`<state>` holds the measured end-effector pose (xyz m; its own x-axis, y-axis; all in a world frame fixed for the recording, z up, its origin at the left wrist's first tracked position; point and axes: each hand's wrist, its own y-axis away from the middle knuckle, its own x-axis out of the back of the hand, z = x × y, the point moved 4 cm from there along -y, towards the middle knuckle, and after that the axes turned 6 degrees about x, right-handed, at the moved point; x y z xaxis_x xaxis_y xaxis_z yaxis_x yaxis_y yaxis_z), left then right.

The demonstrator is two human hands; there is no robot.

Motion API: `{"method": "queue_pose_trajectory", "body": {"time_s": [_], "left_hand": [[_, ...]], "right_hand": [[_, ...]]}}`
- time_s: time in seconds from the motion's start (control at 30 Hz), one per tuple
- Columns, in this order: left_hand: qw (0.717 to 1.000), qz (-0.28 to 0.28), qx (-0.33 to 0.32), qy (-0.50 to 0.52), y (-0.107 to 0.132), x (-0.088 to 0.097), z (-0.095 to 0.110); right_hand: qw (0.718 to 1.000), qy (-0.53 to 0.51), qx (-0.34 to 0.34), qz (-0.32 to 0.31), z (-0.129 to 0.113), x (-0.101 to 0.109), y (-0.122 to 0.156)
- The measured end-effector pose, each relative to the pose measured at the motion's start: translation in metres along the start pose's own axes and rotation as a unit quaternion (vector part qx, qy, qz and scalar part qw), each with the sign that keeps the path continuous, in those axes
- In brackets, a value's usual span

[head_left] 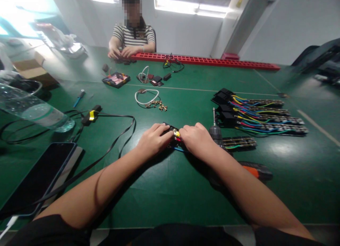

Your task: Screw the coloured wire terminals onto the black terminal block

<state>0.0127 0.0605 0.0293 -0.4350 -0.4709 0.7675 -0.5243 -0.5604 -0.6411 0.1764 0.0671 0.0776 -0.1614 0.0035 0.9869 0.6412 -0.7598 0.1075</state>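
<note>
Both my hands rest on the green table [164,189] around a small black electrical part [173,129] with yellow, red and blue wires. My left hand [153,139] has its fingers curled over the part's left side. My right hand [197,139] grips its right side, fingers pressed down by the yellow terminal. Most of the part is hidden under my fingers. A screwdriver [215,132] with a dark handle lies just right of my right hand, beside a wired strip [239,142].
Finished wired assemblies [255,113] lie in rows at the right. A white cable loop [146,96] and brass pieces [158,105] sit ahead. A phone [37,178], black cable [111,132] and water bottle [32,109] are at left. A person in a striped shirt [132,37] works across the table by a red rail [207,61].
</note>
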Motion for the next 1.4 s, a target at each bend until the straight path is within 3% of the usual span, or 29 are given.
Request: {"method": "queue_pose_trajectory", "body": {"time_s": [0.57,1.0,1.4], "left_hand": [[1.000,0.000,-0.004,0.006,-0.0003,0.0021,-0.0013],[1.000,0.010,-0.001,0.008,0.0001,0.0013,-0.0025],[0.999,0.031,0.006,0.037,0.0017,-0.0014,-0.0047]], "right_hand": [[1.000,-0.012,-0.011,-0.012,-0.0007,0.0009,0.0006],[0.995,-0.085,0.025,0.049,0.0047,-0.0036,0.0008],[0.998,-0.011,0.037,0.041,-0.0003,-0.0045,0.0015]]}}
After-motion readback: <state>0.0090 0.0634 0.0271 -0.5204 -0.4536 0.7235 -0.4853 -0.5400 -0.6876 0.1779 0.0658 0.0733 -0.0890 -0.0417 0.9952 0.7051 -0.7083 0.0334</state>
